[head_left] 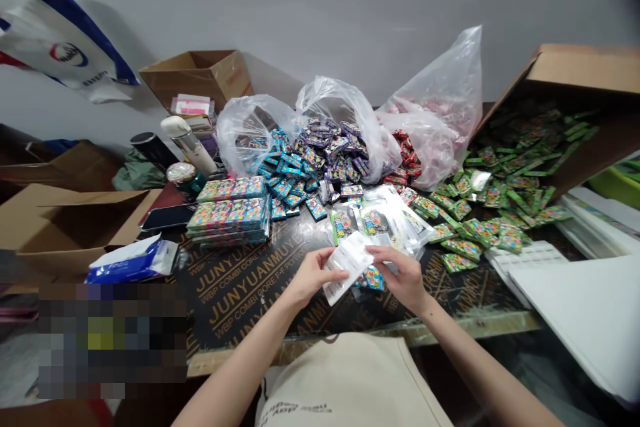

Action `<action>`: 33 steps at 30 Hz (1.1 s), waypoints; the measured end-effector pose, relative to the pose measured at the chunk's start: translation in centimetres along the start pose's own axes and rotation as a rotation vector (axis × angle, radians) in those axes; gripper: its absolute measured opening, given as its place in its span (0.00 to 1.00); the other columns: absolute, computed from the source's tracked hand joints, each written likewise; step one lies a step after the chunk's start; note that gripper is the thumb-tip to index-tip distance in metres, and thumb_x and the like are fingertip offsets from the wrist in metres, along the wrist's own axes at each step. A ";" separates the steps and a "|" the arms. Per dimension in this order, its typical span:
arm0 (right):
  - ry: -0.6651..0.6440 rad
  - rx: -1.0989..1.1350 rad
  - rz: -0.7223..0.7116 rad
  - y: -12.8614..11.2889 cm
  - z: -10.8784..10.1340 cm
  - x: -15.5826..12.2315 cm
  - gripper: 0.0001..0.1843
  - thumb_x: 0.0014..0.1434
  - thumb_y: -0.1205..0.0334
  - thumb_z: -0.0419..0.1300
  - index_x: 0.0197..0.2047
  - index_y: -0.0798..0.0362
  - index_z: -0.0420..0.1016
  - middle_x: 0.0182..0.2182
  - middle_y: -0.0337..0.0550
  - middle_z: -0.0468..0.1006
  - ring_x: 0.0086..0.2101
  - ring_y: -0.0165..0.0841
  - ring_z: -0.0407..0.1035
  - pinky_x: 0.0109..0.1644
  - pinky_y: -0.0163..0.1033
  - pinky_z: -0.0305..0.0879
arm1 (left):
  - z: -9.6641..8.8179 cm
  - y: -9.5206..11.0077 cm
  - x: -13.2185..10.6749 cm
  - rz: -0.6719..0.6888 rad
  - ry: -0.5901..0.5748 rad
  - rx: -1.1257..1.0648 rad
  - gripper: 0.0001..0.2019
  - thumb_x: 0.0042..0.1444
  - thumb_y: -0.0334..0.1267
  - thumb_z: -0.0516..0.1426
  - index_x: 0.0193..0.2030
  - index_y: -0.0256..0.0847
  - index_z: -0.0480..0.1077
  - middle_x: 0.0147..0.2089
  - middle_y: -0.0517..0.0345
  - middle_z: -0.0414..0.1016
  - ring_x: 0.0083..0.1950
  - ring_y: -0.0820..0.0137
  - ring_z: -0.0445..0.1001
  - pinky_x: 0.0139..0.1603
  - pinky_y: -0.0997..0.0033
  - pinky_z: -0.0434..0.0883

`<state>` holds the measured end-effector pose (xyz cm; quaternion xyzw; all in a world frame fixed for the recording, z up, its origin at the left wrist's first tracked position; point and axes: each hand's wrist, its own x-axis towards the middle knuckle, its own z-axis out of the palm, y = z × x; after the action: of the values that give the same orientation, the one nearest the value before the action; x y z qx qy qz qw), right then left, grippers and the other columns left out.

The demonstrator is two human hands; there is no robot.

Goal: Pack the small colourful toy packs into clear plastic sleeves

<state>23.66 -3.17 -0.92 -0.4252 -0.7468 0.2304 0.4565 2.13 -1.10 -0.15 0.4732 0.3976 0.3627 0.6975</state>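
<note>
Between both hands, above the black printed board (235,293), is a small white plastic pouch (346,265) with fine print. My left hand (314,275) grips its left side, thumb on top. My right hand (403,277) pinches its upper right edge. Under the pouch and right fingers, a small colourful packet (371,278) lies partly hidden. Just behind my hands lies a pile of flat printed pouches (383,220) with clear and green parts. Loose blue packets (285,180), purple packets (334,147), red packets (407,157) and green packets (465,248) are heaped around it.
Stacked packet sets (230,210) stand left of my hands, near a phone (169,217), a white bottle (187,143) and a blue-white packet (133,260). Clear plastic bags (435,140) line the back. A tipped carton (585,73) spills green packets at right, beside white sheets (585,307).
</note>
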 end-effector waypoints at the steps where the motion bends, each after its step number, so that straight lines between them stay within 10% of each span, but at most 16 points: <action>1: -0.006 0.006 0.012 -0.2 -0.1 0.2 0.07 0.55 0.67 0.55 0.38 0.49 0.69 0.47 0.46 0.73 0.49 0.39 0.66 0.53 0.48 0.60 | 0.1 0.1 -0.2 0.004 0.025 -0.014 0.25 0.36 0.36 0.66 0.45 0.36 0.71 0.41 0.51 0.76 0.38 0.67 0.74 0.39 0.70 0.69; 7: -0.144 0.260 0.223 -0.9 -0.4 1.6 0.39 0.50 0.56 0.61 0.62 0.48 0.48 0.50 0.47 0.69 0.53 0.41 0.60 0.58 0.52 0.53 | -0.6 1.6 -0.9 -0.047 -0.087 0.028 0.31 0.32 0.34 0.67 0.48 0.37 0.67 0.39 0.53 0.75 0.35 0.68 0.73 0.36 0.70 0.70; 10: -0.225 0.364 0.293 -1.1 0.4 2.0 0.33 0.52 0.57 0.60 0.60 0.45 0.56 0.52 0.44 0.68 0.51 0.39 0.63 0.56 0.48 0.57 | -0.7 2.0 -0.8 -0.001 0.005 0.028 0.33 0.34 0.33 0.67 0.51 0.38 0.64 0.34 0.57 0.74 0.32 0.70 0.73 0.34 0.71 0.70; 15: 0.013 0.375 0.351 -1.2 1.5 2.6 0.19 0.53 0.58 0.59 0.50 0.46 0.70 0.49 0.38 0.72 0.52 0.38 0.63 0.58 0.46 0.57 | -0.6 1.1 -0.5 0.303 0.404 -0.120 0.35 0.35 0.32 0.66 0.52 0.47 0.57 0.40 0.60 0.69 0.36 0.72 0.73 0.37 0.71 0.71; 20: 0.053 0.408 0.411 -1.2 1.8 3.0 0.17 0.50 0.58 0.63 0.44 0.49 0.75 0.43 0.41 0.77 0.46 0.39 0.69 0.52 0.47 0.63 | -0.6 0.8 -0.8 0.290 0.343 0.044 0.09 0.43 0.35 0.63 0.33 0.37 0.71 0.31 0.60 0.72 0.32 0.74 0.71 0.35 0.76 0.68; 27: 0.060 0.584 0.556 -1.0 2.1 2.4 0.18 0.44 0.58 0.67 0.41 0.51 0.77 0.38 0.42 0.79 0.37 0.37 0.72 0.42 0.43 0.69 | -0.6 1.2 -1.1 0.149 0.383 0.040 0.13 0.38 0.36 0.65 0.35 0.37 0.76 0.29 0.57 0.78 0.28 0.71 0.72 0.32 0.72 0.68; 33: 0.106 0.158 0.406 -2.2 1.8 2.4 0.10 0.52 0.55 0.60 0.31 0.52 0.77 0.30 0.43 0.76 0.35 0.37 0.68 0.42 0.44 0.64 | -0.8 1.6 -1.3 0.230 0.460 0.299 0.10 0.43 0.39 0.62 0.32 0.35 0.76 0.26 0.57 0.76 0.26 0.72 0.69 0.29 0.74 0.66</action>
<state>20.57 -2.22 1.02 -0.5414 -0.6005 0.3524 0.4714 0.70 -1.48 1.50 0.5181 0.5380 0.4746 0.4656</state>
